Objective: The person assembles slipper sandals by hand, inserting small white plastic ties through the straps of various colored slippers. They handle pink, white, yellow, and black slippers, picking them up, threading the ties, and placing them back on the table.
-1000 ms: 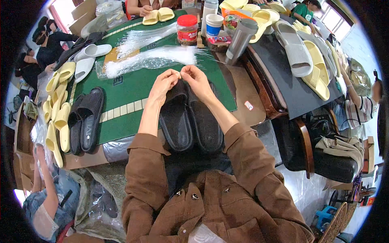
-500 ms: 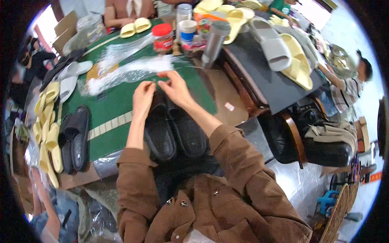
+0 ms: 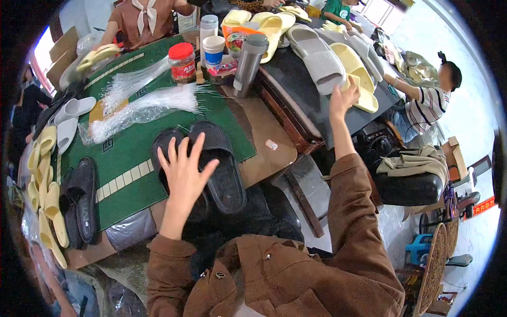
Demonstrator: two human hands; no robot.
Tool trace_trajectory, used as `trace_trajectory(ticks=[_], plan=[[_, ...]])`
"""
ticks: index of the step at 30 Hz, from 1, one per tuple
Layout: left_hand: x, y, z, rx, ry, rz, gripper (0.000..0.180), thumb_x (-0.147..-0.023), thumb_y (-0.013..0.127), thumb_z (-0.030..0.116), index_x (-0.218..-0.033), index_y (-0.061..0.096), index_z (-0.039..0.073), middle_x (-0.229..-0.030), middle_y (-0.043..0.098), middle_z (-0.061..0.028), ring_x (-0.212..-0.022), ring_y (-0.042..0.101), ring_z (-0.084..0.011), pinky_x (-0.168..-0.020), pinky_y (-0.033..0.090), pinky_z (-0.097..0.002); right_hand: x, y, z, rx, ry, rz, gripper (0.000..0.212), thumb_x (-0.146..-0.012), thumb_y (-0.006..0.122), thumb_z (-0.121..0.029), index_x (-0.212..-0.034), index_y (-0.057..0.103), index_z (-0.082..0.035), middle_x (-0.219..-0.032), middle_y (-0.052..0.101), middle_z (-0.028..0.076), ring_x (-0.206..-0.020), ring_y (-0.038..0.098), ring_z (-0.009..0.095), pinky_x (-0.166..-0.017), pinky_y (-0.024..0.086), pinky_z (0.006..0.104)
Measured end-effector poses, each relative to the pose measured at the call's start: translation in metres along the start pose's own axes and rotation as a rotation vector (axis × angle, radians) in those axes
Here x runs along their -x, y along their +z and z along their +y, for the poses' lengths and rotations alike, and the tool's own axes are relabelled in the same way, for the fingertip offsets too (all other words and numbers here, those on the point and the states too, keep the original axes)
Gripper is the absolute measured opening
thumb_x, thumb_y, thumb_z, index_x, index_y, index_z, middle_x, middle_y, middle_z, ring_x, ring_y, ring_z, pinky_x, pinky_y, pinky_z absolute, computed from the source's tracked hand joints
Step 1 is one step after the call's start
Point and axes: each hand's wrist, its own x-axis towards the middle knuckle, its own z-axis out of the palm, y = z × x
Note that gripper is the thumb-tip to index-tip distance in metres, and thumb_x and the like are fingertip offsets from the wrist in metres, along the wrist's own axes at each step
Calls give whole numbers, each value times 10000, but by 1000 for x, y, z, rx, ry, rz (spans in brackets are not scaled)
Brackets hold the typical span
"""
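A pair of black slippers (image 3: pixel 226 179) lies side by side in front of me, toes pointing away. A thin pale strand sticks up between their toes. Over the left slipper of that pair, my left hand (image 3: pixel 182 171) is open with fingers spread, holding nothing. My right hand (image 3: pixel 344 99) reaches out to the dark table, its fingers bent at the edge of a yellow slipper (image 3: pixel 364 99) beside a grey slipper (image 3: pixel 317 61); its grip is partly hidden. Bundles of white cable ties (image 3: pixel 150 105) lie on plastic across the green mat (image 3: pixel 127 164).
Yellow slippers (image 3: pixel 53 208), another black pair (image 3: pixel 82 198) and pale grey slippers (image 3: pixel 66 132) line the left side. A red-lidded jar (image 3: pixel 181 62), paper cups (image 3: pixel 213 50) and a steel tumbler (image 3: pixel 250 66) stand ahead. Co-workers sit across and at right.
My hands have parted from the black slippers' toes. The right has swung to the slippers on the dark table; the left has opened. A person across now moves yellow slippers leftward.
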Motion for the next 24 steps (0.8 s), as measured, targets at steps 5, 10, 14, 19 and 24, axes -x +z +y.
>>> trace_trajectory(ticks=[5, 10, 14, 19, 24], plan=[[5, 17, 13, -82, -89, 36, 563, -740, 691, 182, -1259, 490, 100, -1262, 466, -138, -1304, 311, -366, -1073, 85, -660, -25, -1, 15, -141, 82, -360, 675, -825, 559, -161, -1446, 304, -94, -1386, 405, 215, -1201, 467, 350, -1018, 350, 410], [7, 19, 1, -101, -68, 91, 437, -760, 559, 5, -1187, 525, 91, -1220, 491, -147, -1274, 349, -364, -1068, 98, -663, -29, -10, -1, -173, 105, -272, 520, -853, 433, -91, -1373, 454, -108, -1149, 572, 160, -945, 548, 255, -859, 414, 366], [12, 9, -18, -101, -41, 91, 468, -736, 558, -7, -1192, 521, 93, -1214, 485, -134, -1276, 348, -355, -1077, 107, -651, -30, -25, 16, -406, 278, -218, 503, -853, 390, -63, -1351, 461, -51, -1236, 538, 153, -1117, 512, 235, -958, 381, 334], [40, -15, -72, -185, -91, 53, 547, -704, 588, -30, -1227, 496, 101, -1239, 469, -119, -1299, 326, -343, -1106, 106, -614, 8, -51, -27, -746, 430, -149, 548, -853, 361, -51, -1396, 397, -116, -1060, 544, 51, -738, 427, 87, -623, 364, 267], [60, -52, -143, -280, -99, 29, 506, -766, 538, -43, -1253, 469, 75, -1263, 472, -112, -1303, 324, -358, -1119, 157, -561, 48, -94, -62, -857, 446, -160, 609, -844, 398, -29, -1432, 326, -171, -1373, 378, 106, -1042, 512, 211, -786, 445, 346]])
